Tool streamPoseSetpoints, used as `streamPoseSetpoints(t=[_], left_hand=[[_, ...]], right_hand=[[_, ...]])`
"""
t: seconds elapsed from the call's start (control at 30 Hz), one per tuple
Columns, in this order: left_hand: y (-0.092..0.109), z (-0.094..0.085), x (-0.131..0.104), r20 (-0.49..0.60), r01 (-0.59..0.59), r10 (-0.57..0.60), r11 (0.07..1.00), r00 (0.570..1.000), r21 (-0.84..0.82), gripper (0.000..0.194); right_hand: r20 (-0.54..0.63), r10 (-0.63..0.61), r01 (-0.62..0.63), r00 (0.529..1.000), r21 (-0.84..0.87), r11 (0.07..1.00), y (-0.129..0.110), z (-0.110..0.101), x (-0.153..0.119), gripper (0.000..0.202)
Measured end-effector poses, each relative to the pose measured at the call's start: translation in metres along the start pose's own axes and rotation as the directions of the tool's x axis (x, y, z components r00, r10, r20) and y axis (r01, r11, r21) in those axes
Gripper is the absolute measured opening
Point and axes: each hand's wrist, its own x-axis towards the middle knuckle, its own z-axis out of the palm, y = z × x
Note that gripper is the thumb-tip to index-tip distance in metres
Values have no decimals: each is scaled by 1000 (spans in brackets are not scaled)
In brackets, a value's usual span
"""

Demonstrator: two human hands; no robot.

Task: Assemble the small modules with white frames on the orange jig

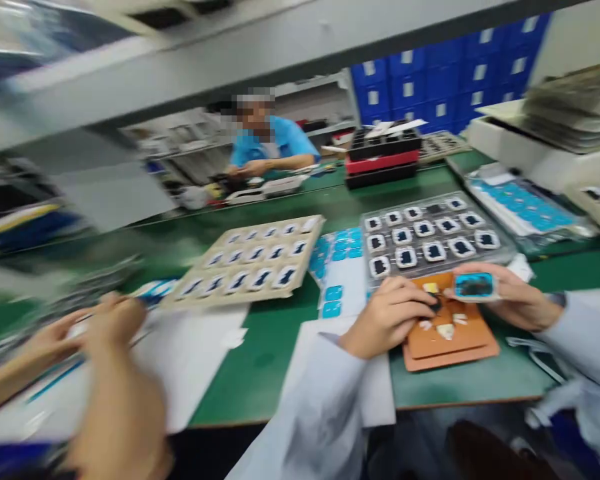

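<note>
My right hand (517, 297) grips a small white-framed panel (474, 285) with a dark window edged in shiny blue. My left hand (387, 313), in a light grey-blue sleeve, pinches a small black piece (434, 304) just left of the panel. Beneath both hands lies an orange pad (443, 350). Small whitish scraps (446, 331) and a yellow bit (430, 287) rest on it. Right behind the pad stands a clear tray (420, 267) holding rows of white-framed pieces with dark centres.
A co-worker's bare forearms (123, 400) reach in at left, blurred, over white sheets (190, 353). A beige tray (300, 267) of similar pieces and blue film sheets (333, 293) lie between us. Another person (273, 147) sits opposite. A shelf beam (280, 50) crosses overhead.
</note>
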Motion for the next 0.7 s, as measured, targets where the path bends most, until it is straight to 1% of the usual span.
streamPoseSetpoints(t=[0.03, 0.07, 0.2, 0.3, 0.37, 0.43, 0.5, 0.53, 0.6, 0.7], left_hand=[[-3, 0, 0, 6, -13, 13, 1000, 1000, -6, 18], [-5, -1, -1, 10, -25, 25, 1000, 1000, -1, 20], [-2, -3, 1, 37, -35, 34, 999, 999, 39, 25], [3, -3, 2, 58, -30, 25, 995, 998, 91, 30], [4, -2, 2, 54, -1, -6, 993, 999, 118, 33], [5, -1, 2, 31, 70, -74, 992, 997, 108, 30], [6, 0, 2, 18, 121, -122, 991, 992, 65, 23], [6, 0, 2, 24, 122, -123, 992, 992, 43, 20], [5, 0, 2, 52, 86, -87, 996, 995, 9, 15], [5, 0, 4, 87, 48, -47, 999, 995, -3, 10]], right_hand=[[-31, -15, 16, 999, 40, 999, -6, -3, -4, 56], [-34, -22, 24, 999, 70, 997, -10, -3, -5, 58], [25, -43, 38, 999, 168, 985, -13, 1, 4, 51], [48, -47, 37, 998, 191, 981, -12, 3, 5, 50], [56, -53, 43, 997, 179, 983, -11, 3, 4, 53], [59, -60, 50, 996, 162, 986, -12, 1, 3, 55], [55, -62, 53, 997, 152, 987, -12, 1, 3, 55], [49, -64, 56, 997, 152, 987, -12, 0, 3, 55], [33, -71, 66, 997, 152, 986, -13, 0, 4, 54], [11, -76, 74, 997, 145, 987, -13, 0, 4, 55]])
